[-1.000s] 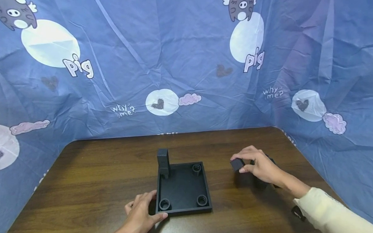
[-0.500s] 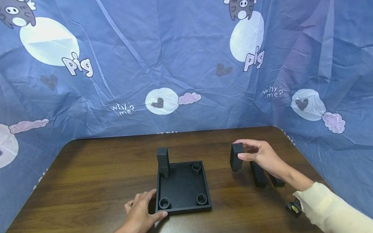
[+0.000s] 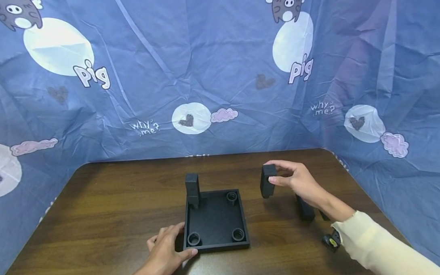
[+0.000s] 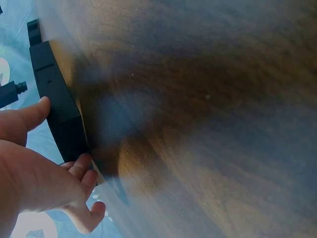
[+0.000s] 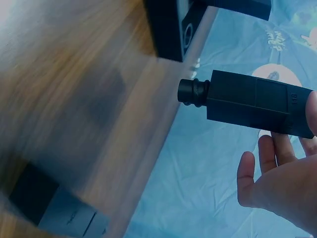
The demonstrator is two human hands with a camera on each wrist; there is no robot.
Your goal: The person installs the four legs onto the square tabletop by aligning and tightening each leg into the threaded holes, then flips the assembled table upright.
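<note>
A square black tabletop with a low rim (image 3: 218,218) lies on the wooden table, with ring-shaped threaded sockets in three of its corners. At its far left corner a black leg (image 3: 192,187) stands upright. My left hand (image 3: 165,251) holds the near left corner, thumb on the front rim and fingers along the left side. To the right of the tabletop, my right hand (image 3: 298,180) pinches the upper end of another black leg (image 5: 247,99) above the table. That leg hangs nearly upright, its threaded end pointing down, apart from the sockets.
On the table under my right forearm lie a black leg (image 3: 305,209) and, partly hidden, another dark block (image 3: 324,215). A small black device (image 3: 332,241) sits at my right wrist. Blue printed cloth (image 3: 222,73) stands behind the table (image 3: 130,199) and along its sides.
My right hand has lifted the leg, turned it upright and carried it left towards the tabletop. The legs lying on the table have come into view. My left hand has stayed put.
</note>
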